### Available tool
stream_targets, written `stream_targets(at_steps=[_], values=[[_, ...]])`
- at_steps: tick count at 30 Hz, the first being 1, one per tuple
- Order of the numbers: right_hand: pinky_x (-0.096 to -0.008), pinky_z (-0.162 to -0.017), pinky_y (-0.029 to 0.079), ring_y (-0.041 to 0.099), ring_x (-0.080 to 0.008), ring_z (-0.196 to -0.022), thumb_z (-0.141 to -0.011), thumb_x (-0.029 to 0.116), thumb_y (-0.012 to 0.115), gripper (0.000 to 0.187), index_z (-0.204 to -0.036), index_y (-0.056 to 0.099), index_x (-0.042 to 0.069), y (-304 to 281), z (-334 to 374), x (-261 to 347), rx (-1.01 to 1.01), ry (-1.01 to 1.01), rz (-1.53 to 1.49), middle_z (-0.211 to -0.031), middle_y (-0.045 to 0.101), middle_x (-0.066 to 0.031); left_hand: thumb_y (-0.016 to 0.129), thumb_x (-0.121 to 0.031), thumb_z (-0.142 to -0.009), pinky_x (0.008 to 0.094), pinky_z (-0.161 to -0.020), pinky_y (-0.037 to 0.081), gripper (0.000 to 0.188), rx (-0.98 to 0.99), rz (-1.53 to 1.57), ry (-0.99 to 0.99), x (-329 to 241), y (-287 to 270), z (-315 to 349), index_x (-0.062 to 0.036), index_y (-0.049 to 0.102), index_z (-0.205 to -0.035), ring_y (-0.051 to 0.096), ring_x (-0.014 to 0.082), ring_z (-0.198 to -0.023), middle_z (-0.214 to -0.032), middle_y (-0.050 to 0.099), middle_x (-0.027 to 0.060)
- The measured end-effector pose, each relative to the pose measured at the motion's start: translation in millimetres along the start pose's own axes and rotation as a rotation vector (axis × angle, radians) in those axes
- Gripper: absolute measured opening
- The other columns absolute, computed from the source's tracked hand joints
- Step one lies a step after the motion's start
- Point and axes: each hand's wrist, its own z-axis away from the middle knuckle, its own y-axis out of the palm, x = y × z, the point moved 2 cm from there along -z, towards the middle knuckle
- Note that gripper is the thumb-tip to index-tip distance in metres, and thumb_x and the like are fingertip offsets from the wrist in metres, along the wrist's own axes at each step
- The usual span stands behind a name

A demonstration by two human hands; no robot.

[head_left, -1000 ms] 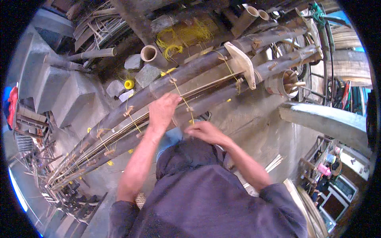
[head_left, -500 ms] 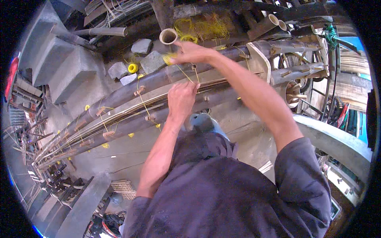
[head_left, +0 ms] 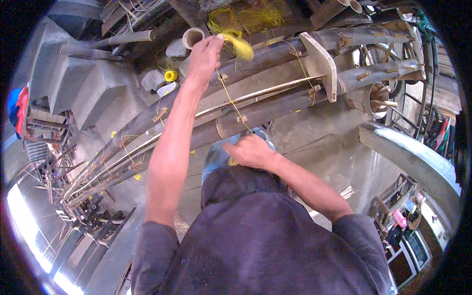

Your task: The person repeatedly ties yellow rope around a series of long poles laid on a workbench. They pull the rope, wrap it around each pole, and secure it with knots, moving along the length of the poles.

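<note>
Both hands have traded sides: the left hand (head_left: 204, 61) pinches a yellow tuft (head_left: 241, 49) by the far pole (head_left: 263, 60); the right hand (head_left: 254, 151) curls nearer, its grip unclear. Grey floor (head_left: 309, 133) spreads right of it. Thin, straight yellow cord (head_left: 228, 94) runs between them. Just left of the left hand stands a tube (head_left: 192, 36).

Left hand (head_left: 202, 61) stretched forward; right hand (head_left: 253, 151) closer in, curled.

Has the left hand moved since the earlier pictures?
Yes: the left hand has moved forward, from over the strips to beside the bamboo tube in view.
</note>
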Motion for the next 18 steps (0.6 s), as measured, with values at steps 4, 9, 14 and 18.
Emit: stream_targets(at_steps=[4,9,14,18], values=[[-0.0366,-0.075,0.051,0.066,-0.0200,-0.086,-0.091,0.023,0.056,0.029,-0.113,0.059,0.004,-17,43,-28,-0.593,0.595,-0.959,-0.088,0.066,-0.0112,0.054,-0.037,-0.096,0.0285,-0.047,0.035,0.034,0.048,-0.052,-0.299,81,-25,-56,-0.0063,0.057,-0.080,0.046,0.0083,-0.057,-0.068,0.052,-0.0013],[-0.0318,-0.085,0.048,0.060,-0.0180,-0.104,-0.089,0.017,0.062,0.061,-0.143,0.036,0.004,37,181,-67,-0.584,0.943,-0.910,-0.119,0.059,-0.0102,0.055,-0.037,-0.095,0.0424,-0.071,0.050,0.032,0.103,-1.254,0.048,36,-50,-69,-0.0069,0.067,-0.092,0.065,0.0315,-0.083,-0.088,0.068,0.0120],[-0.0330,-0.076,0.049,0.059,-0.0179,-0.097,-0.089,0.013,0.062,0.075,-0.151,0.022,0.009,-48,130,-95,-0.962,1.064,-1.135,-0.117,0.059,-0.0085,0.063,-0.037,-0.088,0.0401,-0.084,0.051,0.034,0.130,-0.880,0.351,-33,66,-3,-0.0080,0.068,-0.105,0.065,0.0317,-0.096,-0.102,0.069,0.0123],[-0.0338,-0.066,0.047,0.059,-0.0144,-0.078,-0.092,0.013,0.062,0.020,-0.110,0.067,0.005,-123,122,-116,-0.176,0.508,-0.492,-0.082,0.061,-0.0076,0.062,-0.033,-0.088,0.0451,-0.075,0.054,0.027,0.361,-1.139,0.212,-1,158,32,-0.0103,0.068,-0.102,0.067,0.0318,-0.087,-0.097,0.069,0.0113]])
